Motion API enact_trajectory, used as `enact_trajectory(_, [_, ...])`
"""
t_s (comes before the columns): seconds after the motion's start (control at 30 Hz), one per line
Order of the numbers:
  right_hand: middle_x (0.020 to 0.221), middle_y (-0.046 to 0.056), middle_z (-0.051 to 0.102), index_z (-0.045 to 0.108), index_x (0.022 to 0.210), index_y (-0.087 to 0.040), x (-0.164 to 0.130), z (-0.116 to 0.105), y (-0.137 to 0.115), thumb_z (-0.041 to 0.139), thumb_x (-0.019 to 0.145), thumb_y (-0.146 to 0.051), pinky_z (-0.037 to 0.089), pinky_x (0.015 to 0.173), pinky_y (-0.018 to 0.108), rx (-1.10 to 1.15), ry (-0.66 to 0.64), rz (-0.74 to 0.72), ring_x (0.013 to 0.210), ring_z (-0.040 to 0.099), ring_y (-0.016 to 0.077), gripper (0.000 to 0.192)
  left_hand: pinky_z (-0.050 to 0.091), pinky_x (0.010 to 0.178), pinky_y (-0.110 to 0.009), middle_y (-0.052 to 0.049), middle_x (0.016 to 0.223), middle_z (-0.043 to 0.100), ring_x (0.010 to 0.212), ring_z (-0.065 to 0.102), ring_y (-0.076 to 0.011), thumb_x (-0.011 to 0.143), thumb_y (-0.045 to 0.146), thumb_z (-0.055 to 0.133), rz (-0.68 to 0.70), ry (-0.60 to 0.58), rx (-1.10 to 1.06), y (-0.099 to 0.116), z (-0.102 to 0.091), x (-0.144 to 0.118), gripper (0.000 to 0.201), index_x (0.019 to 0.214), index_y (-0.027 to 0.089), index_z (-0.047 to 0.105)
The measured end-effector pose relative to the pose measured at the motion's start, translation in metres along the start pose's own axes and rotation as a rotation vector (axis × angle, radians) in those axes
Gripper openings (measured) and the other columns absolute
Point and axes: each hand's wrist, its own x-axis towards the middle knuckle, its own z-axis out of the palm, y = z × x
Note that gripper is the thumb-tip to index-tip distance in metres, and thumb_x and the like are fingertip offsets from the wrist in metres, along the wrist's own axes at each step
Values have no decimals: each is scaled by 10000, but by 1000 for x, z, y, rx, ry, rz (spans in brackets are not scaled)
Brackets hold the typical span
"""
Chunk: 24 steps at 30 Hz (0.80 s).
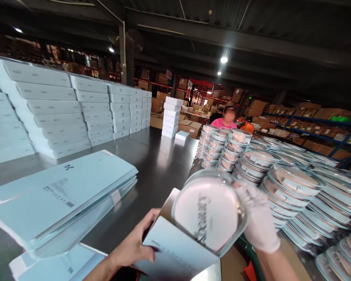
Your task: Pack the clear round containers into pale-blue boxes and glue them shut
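Observation:
My right hand (259,220), in a white glove, grips a round clear lidded container (209,212) with dark lettering on its lid, tilted toward me. The container's lower edge sits at the open mouth of a pale blue carton (175,253). My bare left hand (134,246) holds that carton by its left side, thumb on the front panel. Both hands are low in the middle of the view, over the dark metal table (152,164).
Flattened pale blue cartons (61,195) lie stacked at the left. Closed white-blue boxes (58,105) are piled along the back left. Rows of stacked round containers (295,191) fill the right side. A person in pink (226,121) sits at the far end.

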Motion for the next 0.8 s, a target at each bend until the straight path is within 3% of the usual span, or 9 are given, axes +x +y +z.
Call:
enact_trajectory(0.1, [1091,61,746,767,1025,-265,-36,22,20,723,883,-488,561,900,333,-100,-80,-169,996,694,224,268,461,993,-393,-70,1199,667,1134,588,-355,507,792,865,-24,102,0,-11,-1,-14,1015,1338,265,620])
enact_trajectory(0.17, [1353,79,649,676,1193,-300,-62,29,46,721,894,-475,498,1066,396,-121,64,-164,1277,600,265,349,492,963,-414,-86,1171,673,1082,611,-358,529,794,855,-91,159,6,-18,-3,-26,1047,1375,242,582])
enact_trajectory(0.23, [1426,97,602,601,1213,-304,-86,36,74,681,909,-541,493,1090,455,-77,182,-67,1378,531,300,393,504,985,-444,-112,1240,660,1113,618,-376,552,765,867,-137,216,17,-23,-4,-36,1094,1446,247,505])
enact_trajectory(0.37, [1588,128,457,520,1414,-320,-121,68,112,477,870,-811,475,1120,596,101,26,-89,1473,427,406,734,338,1199,-543,-170,1623,363,1481,348,-465,571,774,849,15,313,22,-22,0,-50,1119,1487,279,438])
enact_trajectory(0.47, [1687,89,305,628,1349,-298,-137,92,113,443,887,-806,432,1164,598,125,27,-2,1519,340,425,710,293,1213,-572,-147,1669,293,1533,225,-496,743,800,699,114,282,80,-15,10,-52,790,1302,245,633])
enact_trajectory(0.57, [1586,97,480,652,1312,-272,-142,109,95,480,976,-635,462,1138,567,5,117,183,1457,448,399,524,281,1217,-525,-117,1590,424,1484,342,-444,923,742,498,74,414,136,-7,25,-47,567,1117,240,676])
enact_trajectory(0.63, [1577,92,499,477,1499,-284,-142,117,84,457,1012,-544,481,1127,532,-3,161,331,1431,493,355,552,290,1214,-479,-61,1598,415,1475,383,-348,998,628,470,74,560,116,-4,33,-44,369,1145,303,567])
enact_trajectory(0.7, [1663,92,374,234,1616,-301,-139,118,80,410,1032,-525,485,1128,503,74,172,346,1460,468,315,650,296,1216,-472,-24,1642,351,1487,379,-291,1024,534,491,51,617,117,-2,32,-44,249,1196,355,483])
enact_trajectory(0.8, [1673,157,329,63,1628,-280,-135,84,93,429,1005,-520,512,1083,510,55,157,185,1432,505,310,761,239,1250,-529,-6,1642,382,1477,398,-342,1000,581,468,-154,447,264,-2,13,-48,344,1212,355,616])
